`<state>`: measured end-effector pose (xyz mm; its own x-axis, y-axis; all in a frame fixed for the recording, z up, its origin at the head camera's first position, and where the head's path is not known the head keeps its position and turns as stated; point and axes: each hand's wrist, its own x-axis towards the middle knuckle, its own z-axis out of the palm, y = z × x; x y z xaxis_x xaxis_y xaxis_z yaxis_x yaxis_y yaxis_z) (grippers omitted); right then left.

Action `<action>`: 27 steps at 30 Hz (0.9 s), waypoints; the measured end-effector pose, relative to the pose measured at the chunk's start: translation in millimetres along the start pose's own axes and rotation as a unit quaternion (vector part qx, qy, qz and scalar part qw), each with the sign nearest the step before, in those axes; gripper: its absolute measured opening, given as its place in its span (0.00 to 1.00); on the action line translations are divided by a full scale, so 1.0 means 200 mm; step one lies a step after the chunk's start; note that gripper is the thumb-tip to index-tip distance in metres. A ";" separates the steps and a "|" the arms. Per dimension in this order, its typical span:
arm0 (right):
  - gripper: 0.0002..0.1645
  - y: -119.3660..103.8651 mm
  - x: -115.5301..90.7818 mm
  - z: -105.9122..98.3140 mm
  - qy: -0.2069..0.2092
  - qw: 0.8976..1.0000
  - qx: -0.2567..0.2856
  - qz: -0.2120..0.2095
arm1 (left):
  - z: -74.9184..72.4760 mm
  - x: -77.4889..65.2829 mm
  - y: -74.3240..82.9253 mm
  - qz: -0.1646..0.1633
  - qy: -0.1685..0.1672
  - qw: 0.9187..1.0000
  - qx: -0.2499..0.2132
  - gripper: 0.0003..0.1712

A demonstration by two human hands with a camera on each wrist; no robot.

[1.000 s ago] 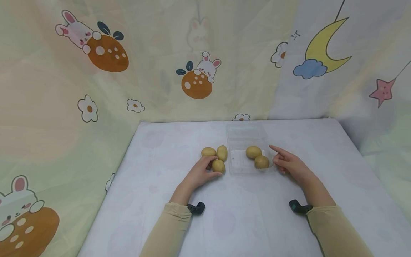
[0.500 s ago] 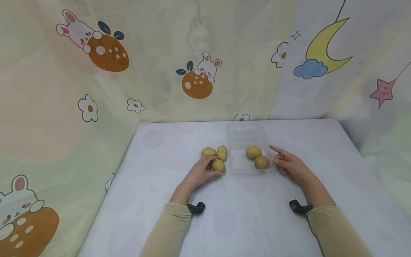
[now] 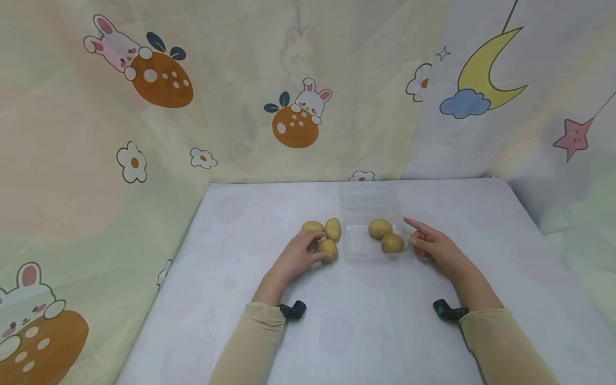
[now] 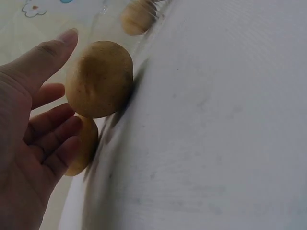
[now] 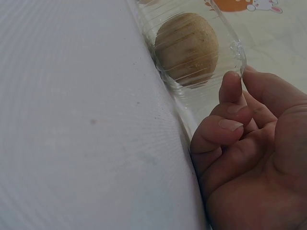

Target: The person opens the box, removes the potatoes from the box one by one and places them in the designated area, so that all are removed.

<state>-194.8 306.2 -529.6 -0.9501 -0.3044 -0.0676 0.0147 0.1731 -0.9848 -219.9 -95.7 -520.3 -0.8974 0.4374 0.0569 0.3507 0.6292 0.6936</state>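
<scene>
My left hand [image 3: 298, 258] is held loosely around a potato [image 3: 327, 249] on the table, thumb at its near side and fingers at its far side. In the left wrist view a small gap shows between the thumb and this potato [image 4: 100, 79]; whether the fingers touch it I cannot tell. Beyond lie two more potatoes, one on its side [image 3: 313, 227] and one end-on [image 3: 333, 229]. Two potatoes [image 3: 380, 228] sit inside a clear plastic clamshell box [image 3: 356, 251]. At the box's right edge my right hand [image 3: 439, 248] pinches the rim between thumb and finger.
The box's clear lid [image 3: 368, 198] lies folded back towards the far edge of the table. A white cloth covers the table [image 3: 366, 321]. Behind it hangs a patterned curtain [image 3: 231, 107] with rabbits and flowers.
My left hand has shifted slightly left, and its thumb has moved up over the near potato's front. The right hand, the box and the other potatoes stay where they were.
</scene>
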 end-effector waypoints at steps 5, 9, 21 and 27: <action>0.38 0.00 0.00 0.00 -0.004 1.000 0.000 -0.014 | -0.06 0.05 0.07 0.019 0.007 1.000 0.004 0.36; 0.38 0.00 0.00 0.00 -0.002 1.000 0.003 -0.019 | -0.08 0.12 0.17 0.029 -0.013 0.999 0.014 0.37; 0.37 0.02 0.01 0.00 -0.010 1.000 0.003 -0.021 | 0.01 0.36 0.40 0.062 -0.116 0.991 0.036 0.37; 0.37 0.01 0.01 0.00 0.002 1.000 -0.001 0.002 | 0.09 0.44 0.47 0.055 -0.144 0.986 0.068 0.36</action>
<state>-196.1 306.1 -531.0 -0.9513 -0.3003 -0.0700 0.0172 0.1752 -0.9844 -261.7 13.0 -463.3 -0.7455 0.6599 -0.0941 0.4912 0.6393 0.5916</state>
